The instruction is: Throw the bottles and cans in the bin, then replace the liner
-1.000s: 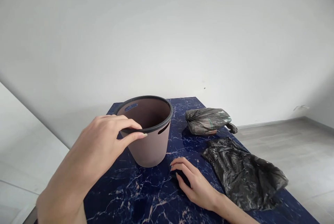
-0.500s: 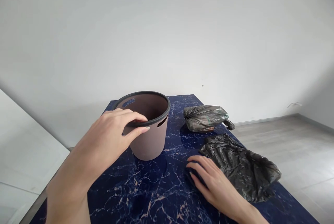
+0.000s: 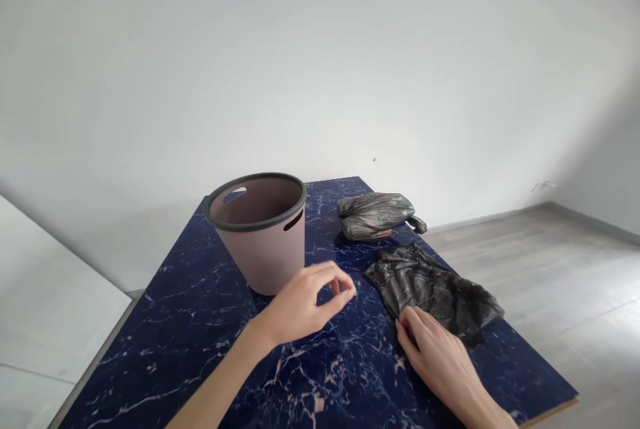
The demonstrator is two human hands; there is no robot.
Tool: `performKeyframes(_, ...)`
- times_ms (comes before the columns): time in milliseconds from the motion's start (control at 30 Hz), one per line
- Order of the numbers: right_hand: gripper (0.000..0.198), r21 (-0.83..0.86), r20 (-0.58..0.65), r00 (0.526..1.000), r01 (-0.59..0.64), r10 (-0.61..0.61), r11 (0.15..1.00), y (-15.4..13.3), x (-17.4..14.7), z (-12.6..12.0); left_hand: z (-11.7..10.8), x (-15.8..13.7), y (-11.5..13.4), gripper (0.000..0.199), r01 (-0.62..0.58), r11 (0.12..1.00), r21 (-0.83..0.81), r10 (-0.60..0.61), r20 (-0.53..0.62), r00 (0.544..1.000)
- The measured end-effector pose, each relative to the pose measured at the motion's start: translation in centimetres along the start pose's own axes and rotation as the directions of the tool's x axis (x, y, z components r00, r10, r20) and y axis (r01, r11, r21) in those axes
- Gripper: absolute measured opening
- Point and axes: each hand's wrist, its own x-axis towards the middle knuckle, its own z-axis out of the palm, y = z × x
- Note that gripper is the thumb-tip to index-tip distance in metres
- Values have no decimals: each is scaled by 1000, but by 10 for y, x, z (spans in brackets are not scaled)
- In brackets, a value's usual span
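Observation:
A brownish-pink wastebasket with a dark grey rim and slotted handles stands upright on the table. My left hand hovers in front of it, toward its right, thumb and fingertips brought together with nothing visible between them. To the right, a crumpled black plastic garbage bag lies spread on the tabletop. My right hand is at the bag's near left edge, fingers closed and pinching the plastic; the fingertips are partly hidden.
Behind the black bag lies a roll of dark bags in a tied, wrinkled plastic wrapper. The blue marble-patterned table ends at the right above a grey floor. A white wall rises behind.
My left hand has left the wastebasket rim and moved right and down. My right hand has shifted right to the black bag and closed on its edge. The view has turned slightly right.

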Motion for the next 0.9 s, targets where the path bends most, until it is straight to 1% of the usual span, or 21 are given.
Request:
performKeyframes(67, 26, 73, -19, 999, 31, -29, 997, -20, 1, -2, 24, -9, -29, 27, 172, 980, -99, -170, 30, 985)
performKeyframes(133, 24, 178, -39, 997, 71, -65, 981, -43, -1, -3, 43, -20, -49, 36, 295, 932, -212, -298, 20, 954)
performKeyframes(233, 23, 324, -62, 990, 142, -129, 935, -82, -9, -3, 59, -36, -61, 46, 411, 844, -346, -435, 8, 900)
performKeyframes(300, 21, 403, -51, 976, 213, -211, 890, -104, -15, -4, 63, -44, -61, 48, 454, 808, -375, -482, 21, 876)
performKeyframes(333, 20, 440, -27, 960, 261, -277, 859, -114, -17, -6, 64, -48, -61, 49, 463, 804, -372, -492, 20, 871)
performKeyframes(367, 19, 476, 4, 934, 312, -357, 822, -120, -18, -9, 64, -51, -61, 50, 461, 809, -365, -492, 8, 870)
performKeyframes(400, 18, 507, 40, 901, 353, -431, 786, -124, -17, -13, 64, -55, -61, 51, 450, 818, -359, -486, -11, 874)
performKeyframes(433, 18, 531, 76, 874, 372, -480, 761, -124, -16, -18, 63, -58, -61, 52, 434, 826, -360, -476, -33, 879)
performKeyframes(467, 17, 548, 104, 864, 363, -492, 753, -121, -13, -22, 62, -62, -62, 52, 416, 833, -366, -466, -57, 883)
performKeyframes(500, 18, 554, 117, 879, 329, -463, 765, -114, -11, -26, 60, -65, -62, 51, 399, 837, -374, -458, -81, 885)
performKeyframes(533, 18, 546, 113, 912, 275, -395, 792, -104, -8, -29, 58, -68, -62, 49, 385, 840, -382, -453, -104, 886)
performKeyframes(600, 18, 486, 64, 979, 139, -194, 863, -75, -4, -32, 52, -72, -60, 46, 364, 852, -377, -448, -164, 879)
performKeyframes(633, 17, 431, 28, 995, 77, -98, 899, -60, -3, -32, 48, -73, -58, 45, 351, 861, -368, -443, -203, 873)
performKeyframes(667, 21, 375, 1, 1000, 20, -22, 927, -44, -3, -31, 45, -73, -56, 43, 335, 870, -362, -435, -244, 867)
performKeyframes(733, 37, 317, 21, 998, -69, 66, 946, -19, -5, -29, 38, -73, -50, 42, 298, 881, -368, -423, -330, 844)
performKeyframes(767, 41, 323, 61, 995, -99, 84, 941, -11, -7, -29, 34, -72, -47, 41, 284, 881, -378, -425, -367, 828)
performKeyframes(800, 40, 348, 114, 990, -123, 88, 929, -7, -9, -30, 32, -71, -44, 42, 278, 878, -389, -431, -394, 812)
performKeyframes(867, 32, 417, 209, 975, -158, 75, 895, -7, -11, -34, 28, -70, -42, 44, 279, 870, -406, -450, -424, 786)
performKeyframes(900, 32, 446, 235, 970, -169, 67, 879, -10, -11, -38, 27, -70, -42, 46, 282, 866, -414, -458, -425, 781)
